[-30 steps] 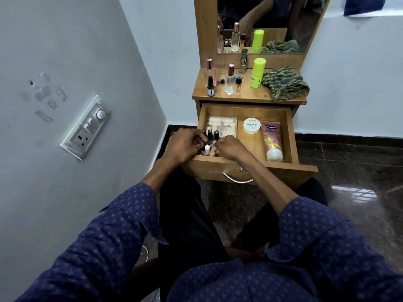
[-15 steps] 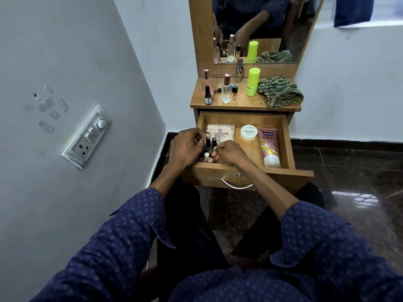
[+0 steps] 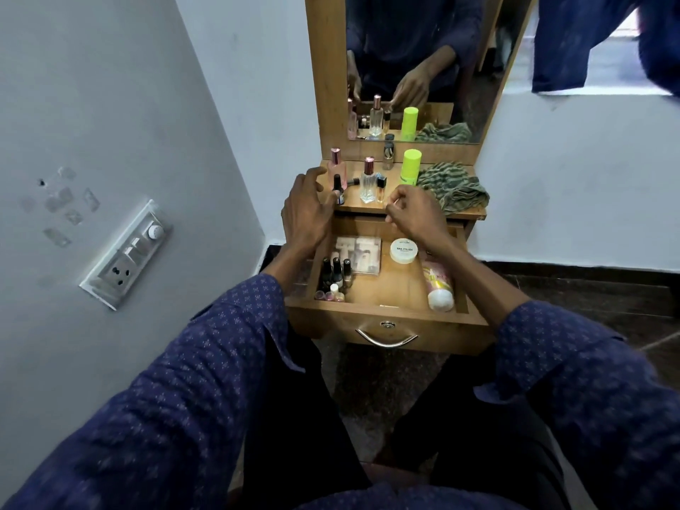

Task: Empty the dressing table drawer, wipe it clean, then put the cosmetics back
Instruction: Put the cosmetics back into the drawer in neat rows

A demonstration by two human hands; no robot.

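Wooden drawer [image 3: 386, 314] hangs open near my knees, holding nail polish bottles [image 3: 335, 274] at its left front, a palette [image 3: 358, 255] behind them, a white jar [image 3: 403, 249] and a pink tube [image 3: 438, 285] on the right. Above it my left hand [image 3: 307, 211] spreads toward a small dark bottle [image 3: 337, 190] on the tabletop [image 3: 368, 207], while my right hand [image 3: 414, 215] curls, fingertips pinched; on what, I cannot tell. Farther back stand perfume bottles [image 3: 368, 180], a green tube [image 3: 410, 167] and a striped cloth [image 3: 454, 189].
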